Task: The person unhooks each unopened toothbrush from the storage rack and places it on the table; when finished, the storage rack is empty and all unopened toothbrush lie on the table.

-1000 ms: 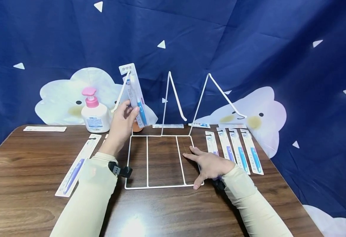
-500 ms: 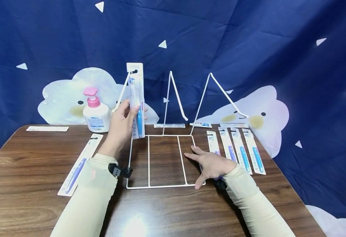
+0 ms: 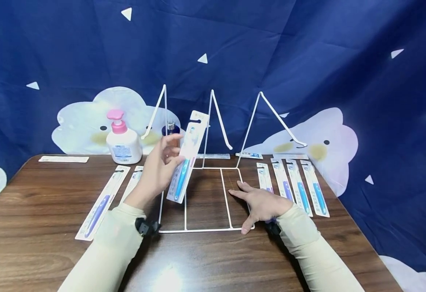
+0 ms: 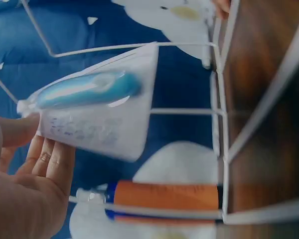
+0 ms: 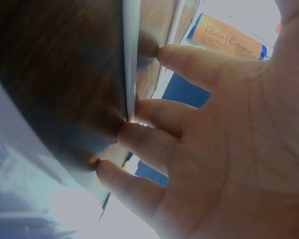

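While my left hand [image 3: 157,170] pinches the packaged toothbrush [image 3: 185,162] tilted above the white wire rack [image 3: 205,198], my right hand [image 3: 262,202] lies flat, fingers straight, on the rack's base on the tabletop [image 3: 52,243].

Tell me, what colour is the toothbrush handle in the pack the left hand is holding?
Blue. The toothbrush pack in the left hand shows a blue handle, clearest in the head view.

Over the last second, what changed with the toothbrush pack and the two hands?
The left hand still holds the toothbrush pack but has lowered it from beside the top of the rack's left hook and tilted it, its bottom end now low over the wire rack base. The right hand stays flat on the base's right side. The packs on the table and the pump bottle have not moved.
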